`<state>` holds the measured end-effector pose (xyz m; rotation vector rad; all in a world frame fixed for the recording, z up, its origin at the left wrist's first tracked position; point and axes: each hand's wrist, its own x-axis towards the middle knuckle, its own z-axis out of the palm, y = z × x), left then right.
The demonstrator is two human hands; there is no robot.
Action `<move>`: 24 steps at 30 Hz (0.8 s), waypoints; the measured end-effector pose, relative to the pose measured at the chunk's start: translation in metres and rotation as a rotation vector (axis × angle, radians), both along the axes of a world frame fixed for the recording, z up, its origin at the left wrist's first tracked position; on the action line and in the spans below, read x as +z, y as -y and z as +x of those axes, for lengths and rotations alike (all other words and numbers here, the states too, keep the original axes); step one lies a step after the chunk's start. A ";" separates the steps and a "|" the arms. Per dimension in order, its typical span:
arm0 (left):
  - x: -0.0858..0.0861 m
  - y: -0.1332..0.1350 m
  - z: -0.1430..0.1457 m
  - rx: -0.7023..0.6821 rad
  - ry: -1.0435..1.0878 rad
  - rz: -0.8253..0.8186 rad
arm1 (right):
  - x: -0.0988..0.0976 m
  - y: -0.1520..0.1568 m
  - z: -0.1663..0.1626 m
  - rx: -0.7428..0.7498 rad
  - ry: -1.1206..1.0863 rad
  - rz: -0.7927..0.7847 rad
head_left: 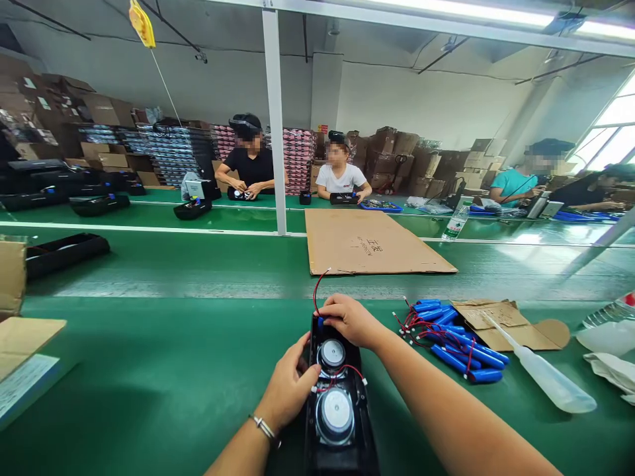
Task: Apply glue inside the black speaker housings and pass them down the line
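Left hand (pixel 290 387) steadies a black speaker housing (pixel 338 403), fingers curled on its edge. Right hand (pixel 347 318) pinches a blue battery (pixel 321 323) into the top; best kept clear of its red wire (pixel 317 284).

Both forearms are bare, with no sleeves in view. The left hand (pixel 288 387) has a thin silver bracelet (pixel 264 428) at the wrist, its links catching the light. The right hand (pixel 350 320), further from the bracelet, wears no ring, watch or glove.
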<state>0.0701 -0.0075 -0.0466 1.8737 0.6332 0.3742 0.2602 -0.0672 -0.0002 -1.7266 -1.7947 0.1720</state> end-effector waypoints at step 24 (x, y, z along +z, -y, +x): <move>0.002 0.009 0.001 0.066 0.005 0.009 | -0.029 0.208 0.114 -1.101 0.280 0.451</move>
